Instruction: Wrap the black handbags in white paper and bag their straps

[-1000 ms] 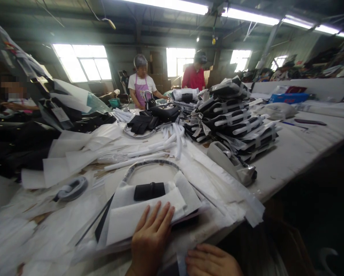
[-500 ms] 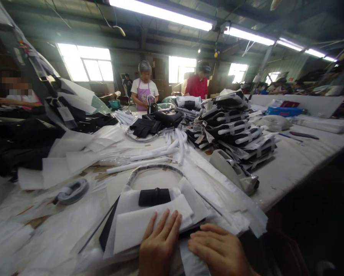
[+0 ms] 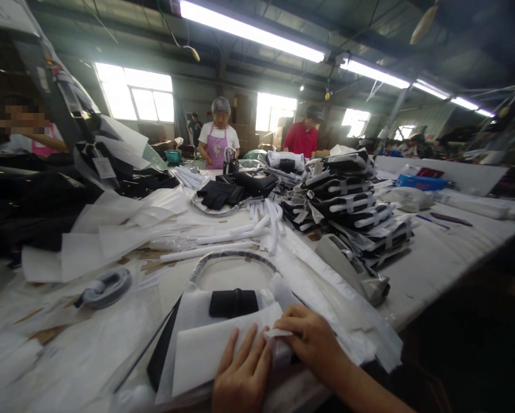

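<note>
Back: person in purple apron (image 3: 218,150), left of person in red shirt (image 3: 301,137)
Wall: bright windows (image 3: 140,94)
Ceiling: row of lit lamps (image 3: 252,30)
Table's (image 3: 432,264) right side: blue box (image 3: 421,182); nearer, a thin blue stick (image 3: 432,222) beside a dark tool (image 3: 450,219), possibly a knife
Far left: another person (image 3: 46,140), partly hidden

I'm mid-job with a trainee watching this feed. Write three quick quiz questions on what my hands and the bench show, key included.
1. True or false: the left hand rests on the white sheet, leaving the black flap uncovered.
2. What do the fingers of the right hand pinch?
A) a blue package
B) a thin white film
C) a white tube
3. Fill in: seen in the picture, the stack of wrapped black items is to the ____ of the gray coil.

Key: 1 true; 2 B; 3 right
</note>
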Available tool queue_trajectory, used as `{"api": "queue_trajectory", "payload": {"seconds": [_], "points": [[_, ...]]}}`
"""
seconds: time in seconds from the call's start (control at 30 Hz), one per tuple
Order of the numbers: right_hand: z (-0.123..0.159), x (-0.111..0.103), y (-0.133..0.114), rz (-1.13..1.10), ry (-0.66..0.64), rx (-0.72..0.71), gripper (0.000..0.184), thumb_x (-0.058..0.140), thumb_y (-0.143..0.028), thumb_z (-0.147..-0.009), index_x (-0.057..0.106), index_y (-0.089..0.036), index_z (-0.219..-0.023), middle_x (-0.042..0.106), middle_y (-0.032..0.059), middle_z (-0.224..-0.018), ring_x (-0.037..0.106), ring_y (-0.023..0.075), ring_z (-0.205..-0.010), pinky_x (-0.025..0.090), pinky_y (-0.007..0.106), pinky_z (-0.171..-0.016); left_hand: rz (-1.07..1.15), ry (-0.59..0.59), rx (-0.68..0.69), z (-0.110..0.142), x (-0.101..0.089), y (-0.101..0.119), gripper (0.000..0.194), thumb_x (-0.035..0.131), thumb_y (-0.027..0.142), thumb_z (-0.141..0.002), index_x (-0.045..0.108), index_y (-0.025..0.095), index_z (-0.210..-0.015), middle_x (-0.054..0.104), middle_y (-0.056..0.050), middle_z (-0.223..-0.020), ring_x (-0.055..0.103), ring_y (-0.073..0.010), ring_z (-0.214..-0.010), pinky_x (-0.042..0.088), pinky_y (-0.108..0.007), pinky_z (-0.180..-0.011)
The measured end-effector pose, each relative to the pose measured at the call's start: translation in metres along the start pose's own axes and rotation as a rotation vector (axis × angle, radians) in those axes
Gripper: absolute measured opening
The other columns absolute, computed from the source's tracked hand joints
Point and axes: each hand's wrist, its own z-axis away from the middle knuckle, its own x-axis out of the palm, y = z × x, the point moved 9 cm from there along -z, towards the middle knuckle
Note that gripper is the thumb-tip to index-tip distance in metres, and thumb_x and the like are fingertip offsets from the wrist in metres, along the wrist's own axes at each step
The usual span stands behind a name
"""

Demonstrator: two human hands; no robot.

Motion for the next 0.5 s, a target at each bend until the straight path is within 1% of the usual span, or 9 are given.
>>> {"api": "queue_trajectory", "payload": {"seconds": [0.03,0.07,0.17,0.23,0.3,0.37,0.4,0.47,0.5], "points": [[0.0,0.002,0.005,-0.016,-0.007,0.029,0.02,0.061,-0.024,-0.092,0.077,-0.027,-0.081,0.068,0.0002,-0.073,0.066,0.0163,-0.07,0.052,0.024,-0.062,-0.008,-0.016,0.016,0.002,0.003,0.001,0.029,0.047,0.02,-0.099,0.067,0.022,-0.121,0.068,0.005,-0.128,0.063,-0.0172,-0.12,0.017,-0.037,-0.127],[-0.001,0.003,0.008,-0.029,-0.009,0.053,0.02,0.063,-0.025,-0.092,0.078,-0.027,-0.079,0.068,-0.0004,-0.071,0.066,0.0157,-0.068,0.052,0.023,-0.061,-0.01,-0.007,0.02,0.004,0.004,0.0,0.029,0.048,0.019,-0.099,0.066,0.021,-0.122,0.069,0.004,-0.127,0.064,-0.0173,-0.119,0.017,-0.038,-0.127],[-0.002,0.002,0.013,-0.046,0.005,0.104,0.023,0.064,-0.026,-0.091,0.076,-0.025,-0.071,0.068,-0.0012,-0.067,0.065,0.0141,-0.062,0.051,0.022,-0.059,0.022,0.055,-0.007,0.006,0.001,-0.007,0.029,0.046,0.02,-0.099,0.069,0.021,-0.117,0.072,0.004,-0.121,0.067,-0.0169,-0.114,0.018,-0.038,-0.127],[-0.002,-0.004,0.008,-0.038,0.041,0.089,0.024,0.063,-0.026,-0.092,0.075,-0.024,-0.071,0.068,-0.0006,-0.068,0.066,0.0143,-0.064,0.052,0.021,-0.059,0.001,0.038,0.064,0.006,0.002,-0.006,0.027,0.047,0.021,-0.099,0.07,0.021,-0.114,0.072,0.005,-0.122,0.068,-0.0162,-0.112,0.016,-0.038,-0.127],[0.003,-0.015,-0.004,-0.019,0.104,-0.004,0.023,0.057,-0.024,-0.094,0.076,-0.023,-0.081,0.071,0.0013,-0.077,0.069,0.0154,-0.072,0.055,0.022,-0.065,-0.063,-0.022,0.141,0.005,0.006,-0.004,0.028,0.047,0.022,-0.099,0.069,0.022,-0.117,0.069,0.006,-0.126,0.067,-0.0157,-0.113,0.011,-0.039,-0.128],[0.014,-0.026,-0.023,0.023,0.144,-0.179,0.025,0.049,-0.02,-0.097,0.074,-0.022,-0.095,0.075,0.0027,-0.086,0.073,0.0166,-0.085,0.057,0.026,-0.082,-0.124,-0.079,0.209,0.005,0.009,-0.004,0.031,0.046,0.023,-0.1,0.065,0.022,-0.124,0.065,0.006,-0.131,0.066,-0.0152,-0.116,0.008,-0.041,-0.128],[0.023,-0.029,-0.032,0.047,0.146,-0.273,0.026,0.046,-0.018,-0.099,0.072,-0.021,-0.1,0.077,0.0032,-0.09,0.073,0.0166,-0.091,0.056,0.028,-0.091,-0.145,-0.09,0.228,0.004,0.009,-0.004,0.032,0.046,0.024,-0.1,0.062,0.022,-0.128,0.064,0.006,-0.133,0.065,-0.0151,-0.116,0.007,-0.042,-0.129],[0.045,-0.03,-0.042,0.063,0.098,-0.405,0.023,0.046,-0.019,-0.102,0.068,-0.019,-0.107,0.079,0.0033,-0.091,0.074,0.0158,-0.096,0.052,0.029,-0.102,-0.167,-0.099,0.261,0.003,0.008,-0.003,0.035,0.047,0.023,-0.099,0.059,0.02,-0.132,0.062,0.005,-0.135,0.064,-0.015,-0.118,0.007,-0.043,-0.129],[0.055,-0.028,-0.042,0.045,0.053,-0.433,0.022,0.046,-0.021,-0.103,0.067,-0.02,-0.112,0.079,0.0026,-0.091,0.075,0.0148,-0.095,0.052,0.027,-0.103,-0.173,-0.103,0.27,0.003,0.008,-0.002,0.036,0.048,0.022,-0.098,0.058,0.02,-0.133,0.061,0.005,-0.136,0.064,-0.0152,-0.118,0.007,-0.044,-0.129]]}}
